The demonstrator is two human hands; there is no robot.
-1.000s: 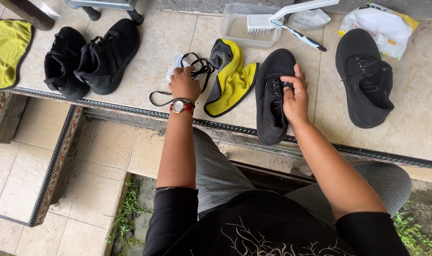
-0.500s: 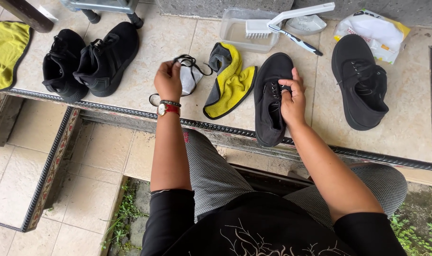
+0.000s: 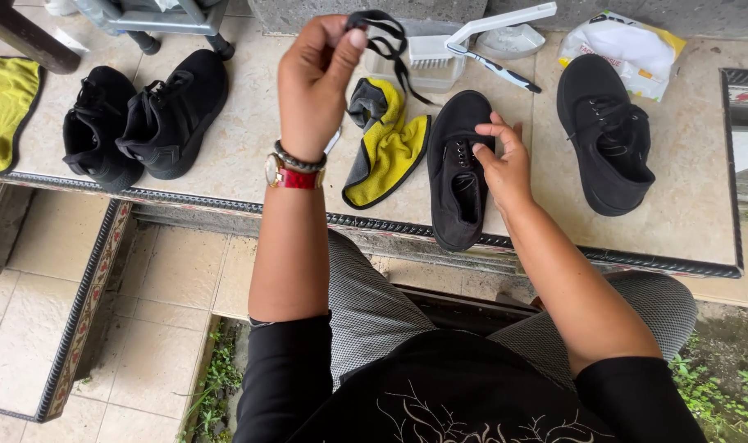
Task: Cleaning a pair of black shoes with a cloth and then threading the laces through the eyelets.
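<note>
My left hand (image 3: 315, 82) is raised above the tiled ledge (image 3: 251, 139) and pinches a black shoelace (image 3: 388, 37) that loops and dangles toward a black shoe (image 3: 456, 168). My right hand (image 3: 505, 160) rests on that shoe's upper by the eyelets and holds it down. The shoe lies toe away from me. A yellow and grey cloth (image 3: 386, 143) lies crumpled just left of it. A second black shoe (image 3: 608, 135) lies to the right, laced.
Two black sneakers (image 3: 144, 119) stand at the left, beside a yellow cloth (image 3: 5, 102). A clear tub (image 3: 435, 70) with a white brush (image 3: 481, 33) and a white plastic bag (image 3: 628, 45) sit at the back. The ledge drops to a tiled floor (image 3: 144, 328).
My left hand has lifted the black shoelace off the ledge and up toward the camera. My right hand has stayed on the middle shoe.
</note>
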